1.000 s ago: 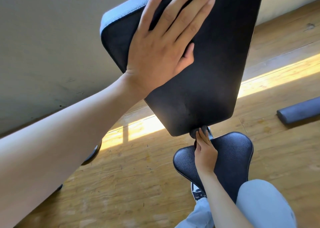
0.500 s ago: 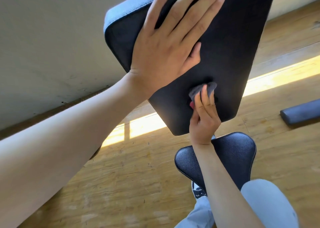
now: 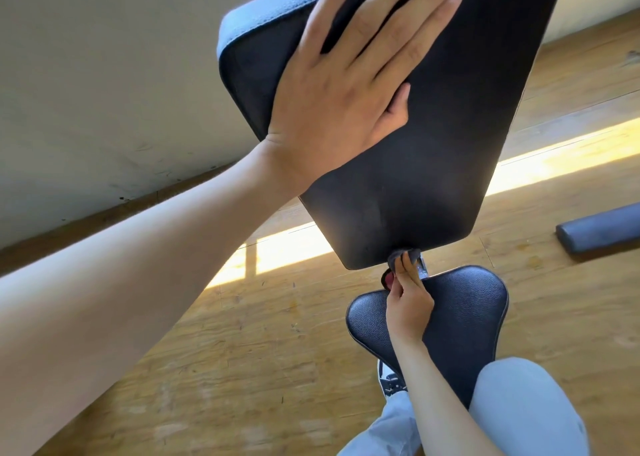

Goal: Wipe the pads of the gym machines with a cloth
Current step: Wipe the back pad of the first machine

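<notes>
the fingers of the left hand were straight and slightly spread, laid flat against the dark face of the back pad, with the thumb tucked along the palm edge on the pad surface. the palm pressed near the pad's upper left portion, and the bare forearm ran down toward the lower left. the fingers of the right hand were curled around a small grey cloth, pinching it in a bunch against the bottom edge of the back pad. only the top of the cloth showed above the fingertips, touching the pad's lower rim. a short metal piece stood just beside the cloth, between the back pad and the seat pad. the right wrist and forearm crossed over the seat pad, which sat below the back pad. a knee in light grey trousers was beside the seat pad's near end, and a patterned shoe showed under the forearm. a grey foam roller lay on the wooden floor well to the right. a sunlit strip crossed the floor behind the pads, along the beige wall.
</notes>
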